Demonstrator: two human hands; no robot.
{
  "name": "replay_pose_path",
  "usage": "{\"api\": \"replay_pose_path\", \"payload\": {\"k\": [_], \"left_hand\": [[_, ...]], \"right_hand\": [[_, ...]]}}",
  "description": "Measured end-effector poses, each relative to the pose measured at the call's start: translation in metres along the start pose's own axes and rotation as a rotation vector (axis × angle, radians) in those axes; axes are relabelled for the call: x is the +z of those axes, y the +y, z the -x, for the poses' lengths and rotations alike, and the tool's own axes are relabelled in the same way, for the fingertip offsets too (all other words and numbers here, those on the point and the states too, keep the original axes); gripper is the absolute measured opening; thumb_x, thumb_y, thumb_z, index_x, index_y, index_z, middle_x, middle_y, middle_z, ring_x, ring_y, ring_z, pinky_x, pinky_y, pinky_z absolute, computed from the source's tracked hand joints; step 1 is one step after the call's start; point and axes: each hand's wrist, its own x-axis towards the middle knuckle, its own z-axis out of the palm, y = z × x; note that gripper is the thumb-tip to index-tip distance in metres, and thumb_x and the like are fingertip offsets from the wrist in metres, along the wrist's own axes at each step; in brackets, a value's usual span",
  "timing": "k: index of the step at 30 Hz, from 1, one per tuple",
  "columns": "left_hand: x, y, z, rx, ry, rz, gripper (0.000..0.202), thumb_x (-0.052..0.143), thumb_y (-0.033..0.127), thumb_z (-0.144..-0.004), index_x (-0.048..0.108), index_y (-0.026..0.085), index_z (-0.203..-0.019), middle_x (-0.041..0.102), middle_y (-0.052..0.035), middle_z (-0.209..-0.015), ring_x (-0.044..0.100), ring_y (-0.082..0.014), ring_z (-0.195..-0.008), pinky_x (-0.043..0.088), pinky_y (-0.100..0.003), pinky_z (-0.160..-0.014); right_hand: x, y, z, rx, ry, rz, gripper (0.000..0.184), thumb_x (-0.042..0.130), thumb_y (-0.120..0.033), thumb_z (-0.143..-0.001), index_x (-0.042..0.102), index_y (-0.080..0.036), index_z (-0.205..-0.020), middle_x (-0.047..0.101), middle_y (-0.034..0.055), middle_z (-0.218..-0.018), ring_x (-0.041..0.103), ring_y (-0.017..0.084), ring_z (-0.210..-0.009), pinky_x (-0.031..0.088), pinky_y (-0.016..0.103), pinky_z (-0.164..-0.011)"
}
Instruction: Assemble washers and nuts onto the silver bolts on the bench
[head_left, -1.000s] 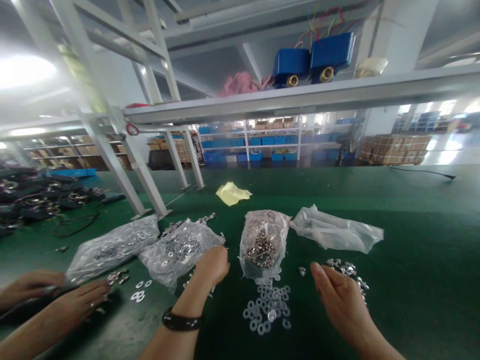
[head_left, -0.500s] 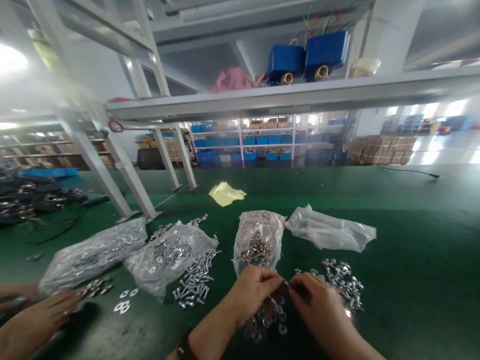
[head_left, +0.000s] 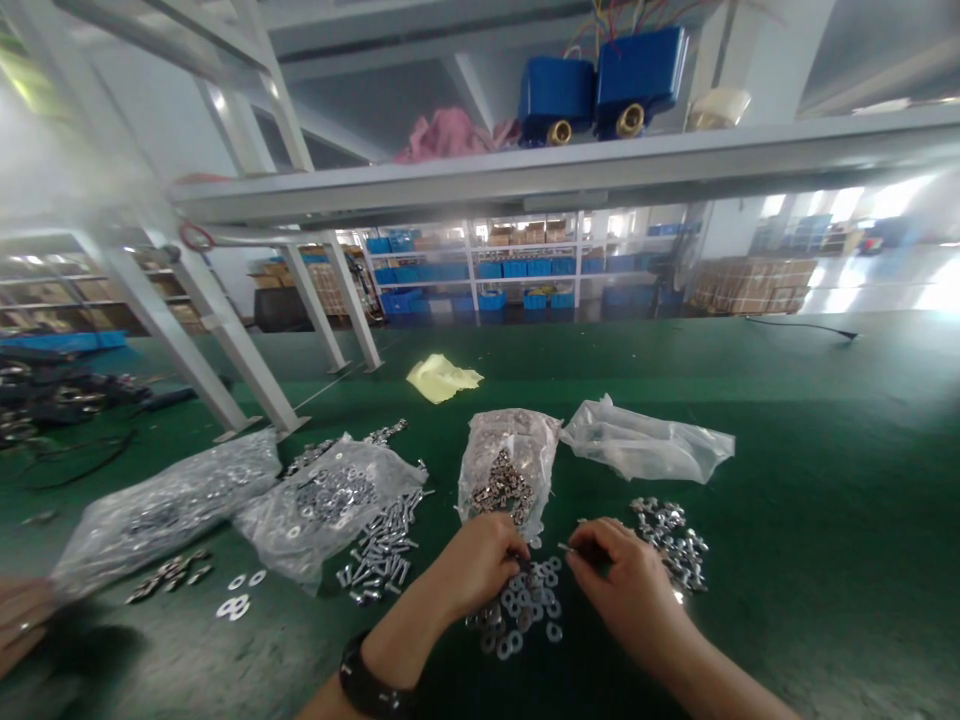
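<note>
Small loose metal parts at your hands on the green desk (head_left: 817, 500).
Nearest you, the flat silver ring-shaped washers (head_left: 537, 607) lie between your hands; they look light, stiff and slick, best pinched by the rim. Your left hand (head_left: 487, 562) curls over their far left edge, its grip hidden, so you cannot tell what it holds; your right hand (head_left: 621, 572) pinches a slim silver metal piece (head_left: 563, 546) between thumb and finger. Farther off, the clear plastic bag (head_left: 536, 450) of bronze-coloured metal fittings (head_left: 502, 482) should feel soft, weighty, slippery.
</note>
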Motion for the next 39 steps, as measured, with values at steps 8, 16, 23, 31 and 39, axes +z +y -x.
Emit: {"api": "replay_pose_path", "payload": {"k": [8,16,23,31,39], "left_hand": [[0.007,-0.010,-0.001,0.004,-0.005,-0.103,0.020,0.052,0.016,-0.071,0.065,0.021,-0.085,0.054,-0.0030,-0.082,0.048,-0.0139,-0.079,0.033,-0.026,-0.072],[0.006,-0.009,-0.004,0.014,-0.030,-0.138,0.017,0.048,0.022,-0.077,0.065,0.020,-0.079,0.053,-0.0021,-0.080,0.048,-0.0130,-0.076,0.033,-0.026,-0.069],[-0.010,0.023,-0.002,0.003,0.178,0.161,0.016,0.039,0.021,-0.083,0.054,0.014,-0.081,0.051,-0.0030,-0.085,0.047,-0.0114,-0.081,0.034,-0.023,-0.074],[-0.002,0.034,-0.003,-0.120,-0.026,0.675,0.024,0.038,0.035,-0.084,0.047,0.013,-0.088,0.053,-0.0018,-0.072,0.050,-0.0096,-0.062,0.038,-0.020,-0.056],[0.003,0.033,-0.005,-0.181,-0.055,0.912,0.027,0.044,0.036,-0.081,0.046,0.010,-0.088,0.053,-0.0037,-0.068,0.052,-0.0114,-0.059,0.041,-0.022,-0.051]], "right_hand": [[0.002,-0.001,0.003,-0.011,0.011,0.003,0.007,0.048,-0.018,-0.076,0.054,-0.018,-0.075,0.051,-0.0008,-0.075,0.047,0.009,-0.068,0.036,0.021,-0.061],[0.002,0.001,0.001,-0.010,0.004,-0.011,0.006,0.049,-0.015,-0.075,0.055,-0.018,-0.074,0.051,-0.0021,-0.073,0.047,0.008,-0.067,0.036,0.020,-0.061],[0.004,0.004,-0.001,0.031,-0.003,-0.080,0.007,0.052,-0.016,-0.074,0.057,-0.019,-0.077,0.054,-0.0032,-0.075,0.048,0.009,-0.070,0.036,0.020,-0.063],[0.003,0.003,-0.005,0.150,-0.043,-0.271,0.007,0.053,-0.021,-0.075,0.058,-0.018,-0.078,0.057,-0.0030,-0.072,0.051,0.009,-0.068,0.038,0.019,-0.062],[0.003,0.001,-0.004,0.184,-0.072,-0.360,0.007,0.055,-0.020,-0.073,0.061,-0.017,-0.076,0.058,-0.0022,-0.071,0.051,0.010,-0.068,0.038,0.019,-0.062]]}}
